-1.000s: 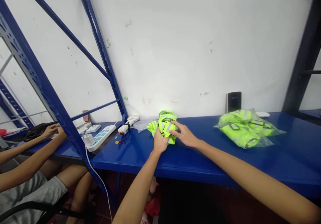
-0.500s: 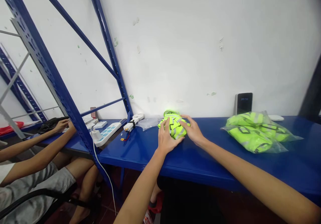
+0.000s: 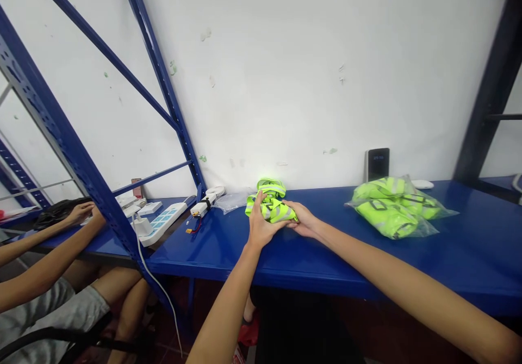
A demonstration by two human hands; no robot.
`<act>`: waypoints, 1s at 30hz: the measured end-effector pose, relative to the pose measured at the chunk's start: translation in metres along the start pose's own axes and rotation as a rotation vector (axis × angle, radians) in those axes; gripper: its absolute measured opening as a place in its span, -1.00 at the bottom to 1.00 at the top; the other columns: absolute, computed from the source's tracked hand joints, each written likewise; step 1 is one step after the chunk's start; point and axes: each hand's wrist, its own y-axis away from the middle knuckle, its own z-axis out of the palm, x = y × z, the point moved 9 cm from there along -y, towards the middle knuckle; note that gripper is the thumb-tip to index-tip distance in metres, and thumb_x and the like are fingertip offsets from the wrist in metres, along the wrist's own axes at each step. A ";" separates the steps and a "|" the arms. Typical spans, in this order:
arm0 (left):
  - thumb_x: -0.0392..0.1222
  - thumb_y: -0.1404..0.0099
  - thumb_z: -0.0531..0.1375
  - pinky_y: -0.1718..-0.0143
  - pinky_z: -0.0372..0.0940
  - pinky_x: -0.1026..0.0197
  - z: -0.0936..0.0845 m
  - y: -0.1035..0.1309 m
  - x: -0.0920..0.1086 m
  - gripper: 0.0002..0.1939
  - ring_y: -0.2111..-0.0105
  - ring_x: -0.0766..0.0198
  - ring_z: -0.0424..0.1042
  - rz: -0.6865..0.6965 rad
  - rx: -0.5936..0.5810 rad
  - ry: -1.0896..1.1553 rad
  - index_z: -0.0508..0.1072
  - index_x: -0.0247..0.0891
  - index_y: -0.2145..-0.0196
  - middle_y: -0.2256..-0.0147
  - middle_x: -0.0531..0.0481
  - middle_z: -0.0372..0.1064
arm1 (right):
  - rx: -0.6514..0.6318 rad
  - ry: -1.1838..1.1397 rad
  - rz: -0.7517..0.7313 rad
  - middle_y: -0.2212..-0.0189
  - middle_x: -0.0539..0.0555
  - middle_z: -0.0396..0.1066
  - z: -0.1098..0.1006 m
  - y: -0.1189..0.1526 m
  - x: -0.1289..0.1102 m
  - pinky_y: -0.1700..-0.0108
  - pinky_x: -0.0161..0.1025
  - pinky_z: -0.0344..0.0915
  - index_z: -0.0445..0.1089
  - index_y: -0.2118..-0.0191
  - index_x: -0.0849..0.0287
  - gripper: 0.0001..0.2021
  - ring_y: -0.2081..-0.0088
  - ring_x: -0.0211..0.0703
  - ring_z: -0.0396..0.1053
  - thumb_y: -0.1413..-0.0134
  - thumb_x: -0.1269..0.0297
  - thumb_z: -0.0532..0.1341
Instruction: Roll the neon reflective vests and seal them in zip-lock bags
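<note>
A bunched neon-yellow reflective vest (image 3: pixel 274 209) with grey stripes lies on the blue table (image 3: pixel 326 255). My left hand (image 3: pixel 261 229) grips its left and near side, thumb pointing right along the lower edge. My right hand (image 3: pixel 302 220) holds the right end of the bundle, its fingertips close to my left thumb. A looped part of the yellow fabric rises behind, near the wall. To the right, clear plastic bags (image 3: pixel 393 206) hold more folded neon-yellow vests.
Behind the bags a phone (image 3: pixel 378 164) leans on the wall. Left are a flat clear bag (image 3: pixel 232 202), a small white device with wires (image 3: pixel 199 209), a power strip (image 3: pixel 165 223) and a blue rack post (image 3: pixel 81 146). Another person's arms (image 3: pixel 53 233) are at far left.
The view has shifted right. My right hand has moved from the top right of the bundle down to its near right end, and the bundle looks flatter, its rear loop more exposed.
</note>
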 end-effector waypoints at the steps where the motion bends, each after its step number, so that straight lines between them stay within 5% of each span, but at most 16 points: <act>1: 0.05 0.17 0.46 -0.14 0.17 -0.03 -0.001 0.000 0.001 0.21 -0.12 0.02 0.29 -0.025 0.003 0.015 -0.12 -0.13 -0.30 -0.12 -0.20 0.26 | 0.000 -0.006 0.002 0.74 -0.14 0.17 0.000 0.000 0.001 0.75 -0.48 -0.20 0.27 0.48 0.20 -0.79 0.77 -0.46 -0.03 -0.01 0.22 0.26; 6: -0.02 0.21 0.48 -0.07 0.22 0.04 -0.001 0.001 0.006 0.18 -0.02 0.08 0.38 -0.098 -0.007 0.071 -0.03 -0.15 -0.27 -0.01 -0.12 0.37 | -0.040 0.066 0.004 0.76 -0.15 0.13 0.002 0.000 0.003 0.74 -0.46 -0.14 0.24 0.50 0.17 -0.77 0.77 -0.44 -0.06 -0.04 0.18 0.21; 10: -0.07 0.16 0.44 0.16 0.32 0.13 0.002 0.003 -0.003 -0.23 0.26 0.18 0.46 -0.163 -0.017 0.046 0.29 -0.19 -0.01 0.23 0.01 0.44 | -0.037 0.301 -0.089 0.73 -0.09 0.22 0.001 0.000 -0.007 0.69 -0.40 0.03 0.32 0.44 0.18 -0.74 0.72 -0.35 0.07 -0.07 0.07 0.17; 14: -0.04 0.11 0.40 0.35 0.28 0.23 -0.001 0.002 -0.019 -0.51 0.45 0.28 0.39 -0.244 0.013 0.007 0.34 -0.22 0.24 0.43 0.12 0.39 | 0.161 0.769 -0.475 0.41 0.06 0.47 0.000 0.014 -0.046 0.32 -0.23 0.33 0.44 0.26 0.14 -0.64 0.36 -0.11 0.40 -0.18 0.00 0.04; 16: 0.00 0.10 0.39 0.36 0.28 0.24 -0.007 0.002 -0.030 -0.54 0.45 0.28 0.39 -0.315 0.069 -0.006 0.35 -0.23 0.29 0.46 0.12 0.40 | 0.196 0.963 -0.697 0.16 0.10 0.46 0.012 0.030 -0.061 0.07 -0.13 0.29 0.41 0.06 0.09 -0.63 0.13 -0.03 0.38 -0.23 0.03 0.00; 19: 0.03 0.07 0.38 0.36 0.30 0.24 -0.008 0.003 -0.040 -0.59 0.44 0.28 0.40 -0.367 0.059 0.056 0.39 -0.27 0.35 0.45 0.06 0.43 | -0.021 1.136 -0.843 -0.08 0.16 0.31 0.042 0.045 -0.057 -0.12 -0.05 0.17 0.23 -0.18 0.09 -0.52 -0.06 0.02 0.28 -0.19 0.06 0.10; 22: 0.00 0.02 0.35 0.39 0.31 0.25 -0.001 0.005 -0.039 -0.64 0.47 0.29 0.41 -0.350 -0.031 0.152 0.41 -0.29 0.36 0.46 0.04 0.45 | -0.153 1.160 -0.813 -0.08 0.16 0.32 0.054 0.048 -0.049 -0.13 -0.03 0.15 0.23 -0.16 0.09 -0.51 -0.07 0.04 0.28 -0.13 0.09 0.18; 26: -0.03 0.06 0.39 0.21 0.35 0.16 -0.005 0.006 -0.018 -0.38 0.28 0.19 0.47 -0.248 -0.004 0.095 0.34 -0.24 0.06 0.23 -0.03 0.47 | -0.050 0.999 -0.691 0.11 0.08 0.44 0.035 0.037 -0.054 0.00 -0.10 0.25 0.33 -0.03 0.10 -0.62 0.10 -0.03 0.37 -0.13 0.08 0.17; 30: -0.02 0.07 0.40 -0.12 0.20 0.03 0.000 0.004 0.006 0.01 -0.09 0.05 0.30 -0.106 -0.015 0.043 0.00 -0.17 -0.25 -0.14 -0.17 0.23 | 0.080 0.646 -0.586 0.24 0.07 0.49 0.009 0.024 -0.057 0.21 -0.20 0.34 0.38 0.08 0.16 -0.61 0.25 -0.07 0.41 -0.05 0.03 0.21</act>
